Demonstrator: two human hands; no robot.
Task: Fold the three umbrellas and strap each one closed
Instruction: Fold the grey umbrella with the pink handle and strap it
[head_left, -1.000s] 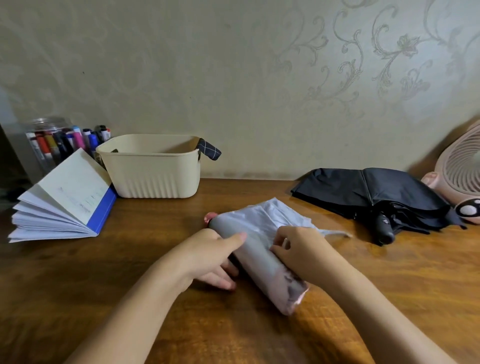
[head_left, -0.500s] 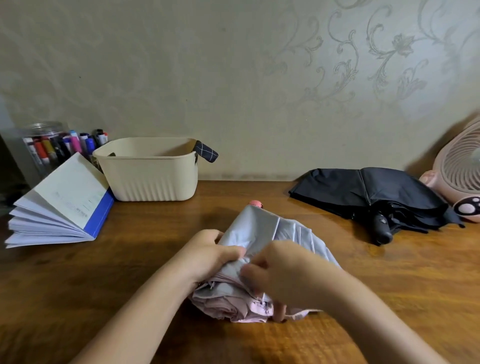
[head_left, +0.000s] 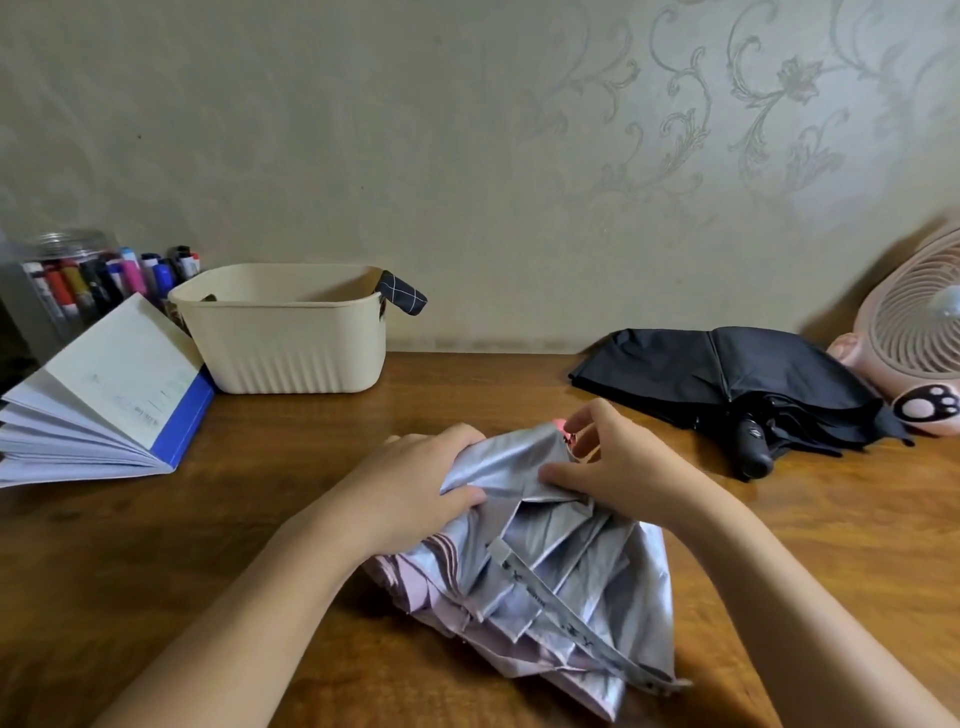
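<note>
A silver-lined pink umbrella (head_left: 561, 587) lies on the wooden table in front of me, its folds loose and fanned toward me, its strap (head_left: 571, 618) trailing across the fabric. My left hand (head_left: 415, 483) grips the fabric on the left side near the top. My right hand (head_left: 618, 462) pinches the fabric at the top, by the pink tip. A black umbrella (head_left: 727, 379) lies unfolded and loose at the back right, handle toward me. A dark checked umbrella end (head_left: 402, 297) sticks out of the cream basket (head_left: 291, 353).
An open book with a blue cover (head_left: 104, 405) lies at the left. A jar of markers (head_left: 78, 280) stands behind it. A pink desk fan (head_left: 914, 338) stands at the far right against the wall.
The rolled pink umbrella has come loose and turned, its folds now fanned toward me. Both hands have shifted up to its top end, and the strap now lies across the fabric.
</note>
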